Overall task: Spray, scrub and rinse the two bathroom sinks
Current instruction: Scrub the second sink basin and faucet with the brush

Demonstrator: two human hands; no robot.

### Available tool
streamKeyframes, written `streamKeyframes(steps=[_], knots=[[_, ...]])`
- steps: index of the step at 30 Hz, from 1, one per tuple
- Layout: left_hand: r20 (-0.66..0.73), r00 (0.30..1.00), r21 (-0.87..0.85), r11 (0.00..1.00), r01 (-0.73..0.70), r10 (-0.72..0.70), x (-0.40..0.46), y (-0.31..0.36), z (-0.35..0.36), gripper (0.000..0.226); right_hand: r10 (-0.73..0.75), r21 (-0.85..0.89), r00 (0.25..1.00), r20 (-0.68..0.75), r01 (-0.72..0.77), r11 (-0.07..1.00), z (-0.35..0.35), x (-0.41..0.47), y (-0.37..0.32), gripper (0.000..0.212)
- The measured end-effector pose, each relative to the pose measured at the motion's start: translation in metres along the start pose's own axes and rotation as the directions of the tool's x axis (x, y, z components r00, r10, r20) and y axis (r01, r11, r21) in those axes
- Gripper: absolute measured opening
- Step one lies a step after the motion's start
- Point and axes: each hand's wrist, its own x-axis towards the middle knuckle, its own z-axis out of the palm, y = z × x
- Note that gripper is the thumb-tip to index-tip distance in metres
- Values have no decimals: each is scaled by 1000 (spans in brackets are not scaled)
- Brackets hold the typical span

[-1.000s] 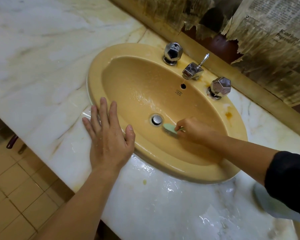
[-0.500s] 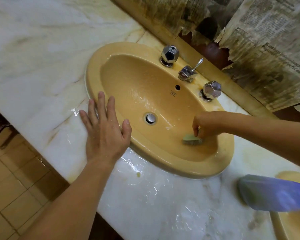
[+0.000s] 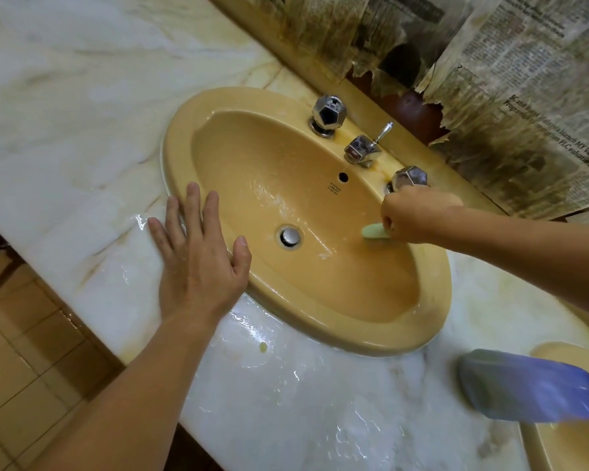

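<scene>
A wet, oval yellow sink (image 3: pixel 218 107) is set in a white marble counter (image 3: pixel 65 96). My right hand (image 3: pixel 419 215) is shut on a pale green scrub brush (image 3: pixel 373 231), pressing it against the basin's right inner wall, right of the chrome drain (image 3: pixel 289 236) and just below the right tap knob (image 3: pixel 408 178). My left hand (image 3: pixel 201 263) lies flat and open on the sink's front-left rim and the counter. A second yellow sink (image 3: pixel 558 447) shows only partly at the bottom right corner.
A blue spray bottle (image 3: pixel 524 385) lies on the wet counter between the two sinks. The chrome spout (image 3: pixel 363 153) and left tap knob (image 3: pixel 329 113) stand on the back rim. Torn, stained newspaper (image 3: pixel 524 96) covers the wall behind. Tiled floor (image 3: pixel 21 351) lies at the lower left.
My right hand has moved the brush from the basin's front right part up and back toward the right tap knob. My left hand stays flat on the rim.
</scene>
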Motion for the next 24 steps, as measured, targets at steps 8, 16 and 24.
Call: streamKeyframes(steps=[8,16,24], knots=[[0,1000,-7,1000,3,-3,0,0,-2,72,50,40,998,-28,-49,998,-3,1,-3,23],[16,1000,0,1000,6,-6,0,1,-2,72,27,172,999,-29,-21,985,4,-12,6,26],[17,1000,-3,1000,3,-3,0,1,-2,72,94,232,995,-23,-86,969,17,-27,4,26]])
